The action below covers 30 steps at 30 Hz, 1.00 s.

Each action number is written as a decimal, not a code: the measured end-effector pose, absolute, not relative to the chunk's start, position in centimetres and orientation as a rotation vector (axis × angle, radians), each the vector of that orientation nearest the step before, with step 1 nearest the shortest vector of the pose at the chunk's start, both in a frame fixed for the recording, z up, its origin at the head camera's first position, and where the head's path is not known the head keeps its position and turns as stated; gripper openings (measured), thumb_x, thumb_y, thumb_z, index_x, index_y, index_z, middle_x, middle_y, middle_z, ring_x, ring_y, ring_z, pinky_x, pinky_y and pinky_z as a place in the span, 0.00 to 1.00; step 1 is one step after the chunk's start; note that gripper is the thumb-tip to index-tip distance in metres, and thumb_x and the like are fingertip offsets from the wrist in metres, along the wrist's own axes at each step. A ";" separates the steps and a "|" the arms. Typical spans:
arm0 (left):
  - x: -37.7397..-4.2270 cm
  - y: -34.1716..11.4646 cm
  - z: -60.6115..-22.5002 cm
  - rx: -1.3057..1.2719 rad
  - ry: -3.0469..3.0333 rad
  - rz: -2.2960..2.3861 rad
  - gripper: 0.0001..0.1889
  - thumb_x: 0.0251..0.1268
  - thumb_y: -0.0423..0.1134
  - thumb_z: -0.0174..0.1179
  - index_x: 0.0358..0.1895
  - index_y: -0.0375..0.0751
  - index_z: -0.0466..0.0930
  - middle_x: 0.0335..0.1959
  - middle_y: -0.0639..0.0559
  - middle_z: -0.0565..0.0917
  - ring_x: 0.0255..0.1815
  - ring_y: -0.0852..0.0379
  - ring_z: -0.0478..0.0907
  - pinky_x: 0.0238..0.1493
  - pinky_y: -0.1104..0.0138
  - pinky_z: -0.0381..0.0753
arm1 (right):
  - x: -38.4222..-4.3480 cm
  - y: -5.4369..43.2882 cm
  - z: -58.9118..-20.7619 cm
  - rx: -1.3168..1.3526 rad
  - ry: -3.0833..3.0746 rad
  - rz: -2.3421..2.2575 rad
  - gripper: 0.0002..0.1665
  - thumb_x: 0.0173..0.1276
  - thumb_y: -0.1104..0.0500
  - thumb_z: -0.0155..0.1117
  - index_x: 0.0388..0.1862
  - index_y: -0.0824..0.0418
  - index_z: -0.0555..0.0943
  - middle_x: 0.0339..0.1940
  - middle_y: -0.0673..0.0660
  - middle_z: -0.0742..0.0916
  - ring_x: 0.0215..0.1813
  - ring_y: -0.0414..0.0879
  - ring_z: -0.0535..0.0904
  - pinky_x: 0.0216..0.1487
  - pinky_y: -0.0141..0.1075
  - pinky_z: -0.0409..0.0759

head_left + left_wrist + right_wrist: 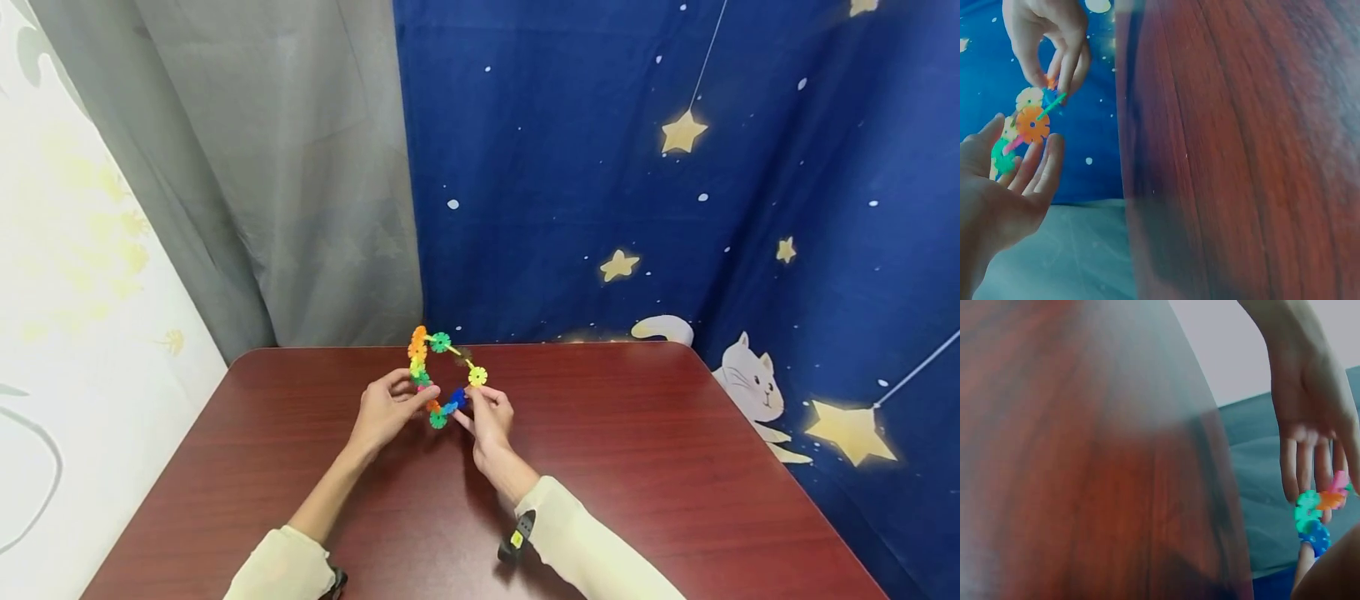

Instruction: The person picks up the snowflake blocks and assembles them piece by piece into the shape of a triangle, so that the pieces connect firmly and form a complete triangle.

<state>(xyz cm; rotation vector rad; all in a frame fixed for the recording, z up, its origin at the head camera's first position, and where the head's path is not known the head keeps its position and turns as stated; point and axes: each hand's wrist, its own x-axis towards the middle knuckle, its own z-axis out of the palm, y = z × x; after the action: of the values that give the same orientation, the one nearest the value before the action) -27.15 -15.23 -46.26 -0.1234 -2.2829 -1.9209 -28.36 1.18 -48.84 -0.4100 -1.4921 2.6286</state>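
A loop of interlocking plastic snowflake discs [438, 419], in orange, yellow, green, blue and pink, is held up over the table between both hands. My left hand [382, 414] grips its left side, thumb on the near face and fingers behind. At the lower right, my right hand [491, 423] pinches the loop by the dark blue discs [458, 398], just below a yellow disc [477, 377]. An orange disc [1033, 125] faces the left wrist view, close to the left fingertips. In the right wrist view, a blue disc [1316, 538] meets a right fingertip.
The reddish-brown wooden table [637, 467] spreads below the hands. Behind it hang a grey curtain [315, 183] and a blue curtain [540, 167] printed with stars and a cat. A pale patterned surface [82, 275] stands at the left.
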 end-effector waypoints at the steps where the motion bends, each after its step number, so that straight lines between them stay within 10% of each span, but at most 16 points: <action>1: -27.2 -15.2 -46.4 -0.124 -2.281 -1.912 0.25 0.61 0.44 0.77 0.58 0.39 0.82 0.44 0.40 0.90 0.42 0.47 0.91 0.45 0.52 0.89 | -28.1 1.3 -48.9 -0.392 -1.506 2.643 0.15 0.67 0.66 0.70 0.47 0.66 0.75 0.38 0.55 0.84 0.39 0.43 0.85 0.43 0.43 0.89; 12: -28.6 -16.1 -45.8 -0.361 -2.506 -2.073 0.18 0.75 0.36 0.64 0.62 0.30 0.79 0.48 0.28 0.87 0.38 0.43 0.91 0.41 0.56 0.90 | -27.6 6.9 -49.1 -0.120 -2.094 2.237 0.30 0.64 0.49 0.78 0.59 0.59 0.79 0.55 0.60 0.87 0.49 0.45 0.86 0.51 0.51 0.87; 19: -28.8 -15.4 -46.9 -0.421 -2.666 -2.114 0.24 0.78 0.33 0.60 0.67 0.23 0.65 0.49 0.25 0.85 0.43 0.38 0.89 0.40 0.55 0.90 | -28.3 10.0 -49.5 0.344 -2.457 2.172 0.22 0.67 0.64 0.75 0.59 0.69 0.83 0.48 0.66 0.90 0.46 0.53 0.90 0.47 0.49 0.89; 25: -28.1 -13.8 -48.8 -0.376 -2.830 -1.566 0.19 0.77 0.35 0.60 0.62 0.29 0.68 0.24 0.43 0.83 0.20 0.52 0.82 0.29 0.64 0.84 | -27.8 10.6 -50.5 0.328 -2.491 2.218 0.15 0.69 0.70 0.70 0.53 0.74 0.84 0.43 0.68 0.91 0.40 0.57 0.91 0.44 0.48 0.89; 30: -28.0 -13.1 -50.0 -0.421 -2.880 -1.088 0.21 0.74 0.36 0.64 0.60 0.23 0.76 0.45 0.33 0.87 0.46 0.42 0.86 0.52 0.52 0.84 | -28.2 11.1 -50.8 0.313 -2.524 2.197 0.15 0.70 0.70 0.68 0.53 0.76 0.83 0.42 0.69 0.90 0.39 0.57 0.91 0.43 0.46 0.90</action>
<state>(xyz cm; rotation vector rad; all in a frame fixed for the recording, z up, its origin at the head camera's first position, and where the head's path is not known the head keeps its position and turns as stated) -27.99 -13.15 -49.96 -0.4209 -2.8795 -1.0875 -28.22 11.09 -50.75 0.3130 -2.5240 2.1970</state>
